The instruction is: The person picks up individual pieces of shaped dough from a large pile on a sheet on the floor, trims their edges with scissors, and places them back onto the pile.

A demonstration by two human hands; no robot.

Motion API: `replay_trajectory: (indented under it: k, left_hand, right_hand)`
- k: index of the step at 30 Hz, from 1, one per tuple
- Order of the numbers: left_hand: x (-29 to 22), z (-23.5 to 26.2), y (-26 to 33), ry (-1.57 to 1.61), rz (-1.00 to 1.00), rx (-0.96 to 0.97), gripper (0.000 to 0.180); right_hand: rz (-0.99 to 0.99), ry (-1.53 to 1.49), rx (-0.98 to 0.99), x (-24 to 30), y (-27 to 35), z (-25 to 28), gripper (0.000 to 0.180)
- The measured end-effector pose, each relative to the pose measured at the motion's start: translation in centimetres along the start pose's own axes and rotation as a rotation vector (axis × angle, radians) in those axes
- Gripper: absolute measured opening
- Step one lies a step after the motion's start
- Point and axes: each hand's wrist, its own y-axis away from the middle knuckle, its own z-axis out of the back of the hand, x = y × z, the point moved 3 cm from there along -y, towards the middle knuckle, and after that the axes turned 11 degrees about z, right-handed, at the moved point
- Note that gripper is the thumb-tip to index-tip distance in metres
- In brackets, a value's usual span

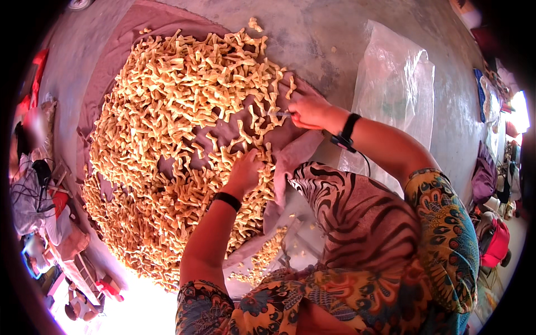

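A wide heap of small yellow bow-shaped pieces (167, 84) lies spread on a dusty-pink cloth (106, 78) on the floor. At the heap's right side, my right hand (308, 111) is closed around a slim tool (279, 113). Its thin greyish tip points left toward loose pieces; its exact kind is too small to tell. My left hand (245, 169) is lower and nearer to me, among the pieces at the heap's right edge. Its fingers are bent inward, and whatever they pinch is hidden.
A clear plastic sheet or bag (391, 84) lies on the grey floor to the right. Zebra-striped fabric (357, 212) covers my lap. Smaller crumbs (268, 251) are scattered nearby. A red bag (496, 243) stands at the far right; other people sit at the left edge.
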Motion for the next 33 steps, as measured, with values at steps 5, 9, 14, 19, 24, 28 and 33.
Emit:
replay_trajectory:
  k: [5, 9, 14, 19, 24, 28, 33]
  left_hand:
    - [-2.3, -1.9, 3.0, -0.125, 0.003, 0.056, 0.033]
    - [-2.3, -1.9, 3.9, -0.068, 0.060, 0.064, 0.034]
    - [-1.9, -1.5, 4.6, -0.010, 0.106, 0.091, 0.030]
    - [-1.4, -1.9, 4.8, -0.023, 0.069, 0.011, 0.027]
    - [-1.1, -1.3, 4.1, 0.143, -0.035, -0.198, 0.021]
    - [0.9, 0.0, 1.1, 0.221, 0.077, -0.417, 0.014]
    - [1.6, 2.4, -3.8, 0.051, 0.314, -0.441, 0.043]
  right_hand:
    - [-0.186, -0.079, -0.355, -0.9, -5.4, 2.7, 0.015]
    - [0.187, 0.128, -0.511, -1.9, -9.8, -2.7, 0.016]
    - [0.374, 0.037, -0.143, 3.0, -4.0, -3.0, 0.017]
    - [0.148, -0.066, -0.087, 1.6, 0.8, -3.7, 0.008]
    - [-0.026, -0.157, -0.172, -0.6, 1.2, -2.5, 0.008]
    - [-0.042, -0.100, -0.239, -1.9, 0.4, -2.8, 0.012]
    - [-0.044, -0.186, -0.284, -1.6, 0.2, -2.4, 0.016]
